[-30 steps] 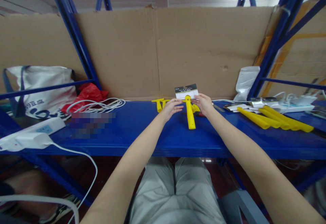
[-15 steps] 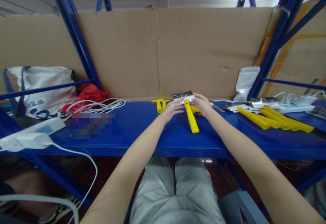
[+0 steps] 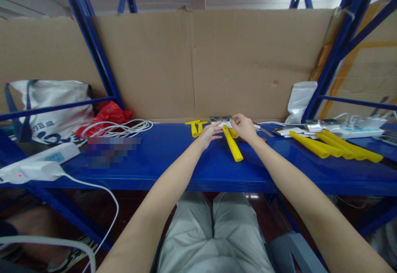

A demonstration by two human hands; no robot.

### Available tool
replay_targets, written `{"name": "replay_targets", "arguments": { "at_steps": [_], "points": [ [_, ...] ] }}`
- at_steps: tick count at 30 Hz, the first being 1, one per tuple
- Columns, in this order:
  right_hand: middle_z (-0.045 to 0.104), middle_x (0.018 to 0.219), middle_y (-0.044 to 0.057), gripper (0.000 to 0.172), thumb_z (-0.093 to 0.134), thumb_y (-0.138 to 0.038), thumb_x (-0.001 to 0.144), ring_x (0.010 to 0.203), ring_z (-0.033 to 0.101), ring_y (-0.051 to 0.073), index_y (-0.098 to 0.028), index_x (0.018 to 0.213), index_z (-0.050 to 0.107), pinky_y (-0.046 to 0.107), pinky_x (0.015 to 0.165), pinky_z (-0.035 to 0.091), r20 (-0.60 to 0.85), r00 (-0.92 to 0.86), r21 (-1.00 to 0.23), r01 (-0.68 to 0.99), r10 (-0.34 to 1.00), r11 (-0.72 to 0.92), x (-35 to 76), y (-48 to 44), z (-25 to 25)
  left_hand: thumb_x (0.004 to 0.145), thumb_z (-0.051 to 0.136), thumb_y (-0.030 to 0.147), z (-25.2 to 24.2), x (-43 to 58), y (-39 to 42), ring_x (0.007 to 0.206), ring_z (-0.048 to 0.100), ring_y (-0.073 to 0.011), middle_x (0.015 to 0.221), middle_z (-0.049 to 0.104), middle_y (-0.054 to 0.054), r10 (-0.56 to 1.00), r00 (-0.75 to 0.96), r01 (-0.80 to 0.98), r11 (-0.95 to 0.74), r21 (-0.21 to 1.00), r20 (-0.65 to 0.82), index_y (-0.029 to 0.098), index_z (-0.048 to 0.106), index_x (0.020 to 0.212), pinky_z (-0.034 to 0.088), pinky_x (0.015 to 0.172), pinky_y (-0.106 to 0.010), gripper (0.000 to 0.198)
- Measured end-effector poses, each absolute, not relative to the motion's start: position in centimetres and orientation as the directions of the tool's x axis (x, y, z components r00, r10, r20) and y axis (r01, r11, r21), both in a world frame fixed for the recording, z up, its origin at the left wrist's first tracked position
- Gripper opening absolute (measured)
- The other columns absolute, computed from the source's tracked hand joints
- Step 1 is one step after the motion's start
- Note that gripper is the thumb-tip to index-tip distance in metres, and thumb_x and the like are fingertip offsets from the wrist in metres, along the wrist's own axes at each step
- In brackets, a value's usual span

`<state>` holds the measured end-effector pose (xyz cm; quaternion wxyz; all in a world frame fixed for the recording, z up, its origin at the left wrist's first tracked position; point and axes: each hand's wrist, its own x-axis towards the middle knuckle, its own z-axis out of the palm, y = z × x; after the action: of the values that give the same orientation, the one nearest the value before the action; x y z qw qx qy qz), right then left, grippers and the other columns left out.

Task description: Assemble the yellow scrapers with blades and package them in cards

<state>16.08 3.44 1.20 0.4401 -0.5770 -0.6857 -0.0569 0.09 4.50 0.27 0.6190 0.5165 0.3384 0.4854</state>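
Note:
A yellow tapered plastic handle hangs in front of me, its wide end toward me and its narrow end meeting a black and white card. My left hand grips the card's left side near the handle's top, thumb above. My right hand is closed in a pinch at the card's right edge; its fingertips are partly hidden. Behind the handle, another yellow part shows, partly covered by my right hand. Two small yellow T-shaped pieces stand left of my left hand.
Several yellow handles lie to the right beside cards and a white power strip. On the left are a white power strip, coiled cable, red bag and cloth bag. Cardboard backs the blue table.
My right hand has moved slightly left, its fingers now curled together at the card. The card has tilted flatter, and the handle has shifted slightly with it. The left hand has barely moved.

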Motion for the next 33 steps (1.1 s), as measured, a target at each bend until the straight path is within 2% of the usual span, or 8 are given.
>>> {"name": "replay_targets", "arguments": {
  "at_steps": [5,8,13,16,20,25,29,33],
  "points": [
    [0.067,0.074,0.006,0.037,0.057,-0.033,0.077,0.071,0.063,0.022,-0.017,0.109,0.052,0.030,0.065,0.044,0.560,-0.144,-0.375,0.834,0.816,0.405,14.8,3.4,0.4,0.072,0.057,0.007,0.2,-0.1,4.7,0.103,0.061,-0.0235,0.107,0.068,-0.010,0.949,0.300,-0.250,-0.016,0.968,0.093,0.019,0.061,0.120,0.048,0.082,-0.034,0.049],
    [0.066,0.077,0.004,0.033,0.057,-0.029,0.075,0.064,0.059,0.018,-0.019,0.105,0.049,0.027,0.061,0.041,0.539,-0.176,-0.374,0.826,0.824,0.421,14.6,3.8,-0.1,0.073,0.055,0.008,0.2,-0.2,4.6,0.103,0.061,-0.0234,0.106,0.068,-0.010,0.955,0.283,-0.238,-0.017,0.971,0.087,0.019,0.060,0.121,0.048,0.081,-0.033,0.050],
    [0.066,0.085,0.005,0.016,0.051,-0.017,0.075,0.077,0.060,0.018,-0.019,0.089,0.059,0.028,0.073,0.043,0.542,-0.312,-0.264,0.818,0.780,0.510,15.2,4.4,-0.1,0.074,0.053,0.009,0.4,0.0,4.6,0.111,0.057,-0.0232,0.113,0.066,-0.009,0.957,0.275,-0.253,-0.022,0.967,0.094,0.021,0.060,0.121,0.048,0.080,-0.031,0.048],
    [0.067,0.093,0.008,0.023,0.048,-0.013,0.077,0.087,0.061,0.019,-0.019,0.090,0.066,0.031,0.081,0.043,0.495,-0.382,-0.219,0.815,0.781,0.537,15.5,4.4,0.1,0.074,0.054,0.009,0.4,0.1,4.6,0.113,0.056,-0.0237,0.119,0.064,-0.008,0.958,0.274,-0.261,-0.012,0.965,0.086,0.023,0.059,0.122,0.048,0.081,-0.031,0.050],
    [0.067,0.102,0.009,0.034,0.048,-0.011,0.078,0.092,0.061,0.020,-0.021,0.102,0.069,0.030,0.084,0.045,0.457,-0.390,-0.191,0.835,0.800,0.516,15.4,4.3,0.1,0.073,0.057,0.011,0.3,0.1,4.6,0.108,0.059,-0.0236,0.119,0.063,-0.006,0.958,0.276,-0.258,-0.008,0.966,0.081,0.029,0.052,0.130,0.048,0.080,-0.031,0.060],
    [0.064,0.102,0.014,0.038,0.045,-0.012,0.082,0.090,0.063,0.022,-0.018,0.112,0.068,0.033,0.085,0.046,0.488,-0.262,-0.109,0.928,0.832,0.357,15.7,3.7,1.3,0.075,0.055,0.013,0.7,-0.1,4.4,0.108,0.059,-0.0231,0.121,0.062,-0.005,0.961,0.249,-0.246,-0.054,0.968,0.117,0.034,0.045,0.135,0.048,0.076,-0.028,0.064],
    [0.060,0.113,0.016,0.040,0.049,-0.014,0.082,0.095,0.062,0.025,-0.019,0.119,0.064,0.035,0.085,0.046,0.485,-0.062,-0.089,0.989,0.872,0.120,18.0,3.2,3.7,0.079,0.051,0.015,0.9,-0.3,4.2,0.111,0.058,-0.0218,0.126,0.059,-0.006,0.969,0.208,-0.216,-0.086,0.973,0.132,0.031,0.046,0.135,0.048,0.075,-0.026,0.059],
    [0.060,0.117,0.014,0.041,0.052,-0.018,0.081,0.100,0.060,0.024,-0.020,0.121,0.062,0.032,0.087,0.044,0.441,0.041,0.028,0.998,0.897,-0.060,22.9,3.0,6.5,0.080,0.051,0.016,1.1,-0.3,4.0,0.111,0.058,-0.0216,0.127,0.058,-0.009,0.972,0.206,-0.168,-0.082,0.982,0.117,0.026,0.046,0.135,0.048,0.073,-0.024,0.056]
  ]
}}
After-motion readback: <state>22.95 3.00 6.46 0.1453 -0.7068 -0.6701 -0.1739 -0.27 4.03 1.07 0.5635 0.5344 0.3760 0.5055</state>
